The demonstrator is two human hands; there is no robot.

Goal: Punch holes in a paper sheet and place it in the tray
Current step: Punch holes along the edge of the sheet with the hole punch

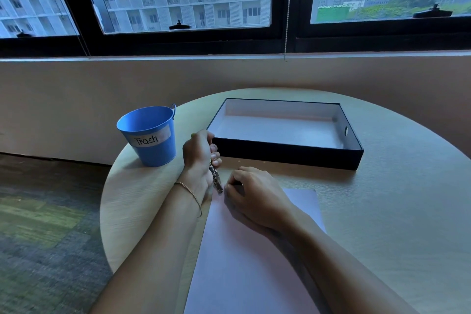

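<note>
A pale sheet of paper [244, 257] lies flat on the round table in front of me. My left hand [201, 158] grips a small metal hole punch [216, 181], whose jaws sit at the sheet's far left corner. My right hand [252, 194] rests on the sheet's far edge with its fingers curled, fingertips right beside the punch jaws. Beyond the hands stands a black tray [288, 155] with a white inside, holding nothing.
A blue bucket [150, 135] labelled "Trash" stands at the table's far left edge, just left of my left hand. The round wooden table [395, 211] ends close to the wall under the window. Small paper dots lie between hands and tray.
</note>
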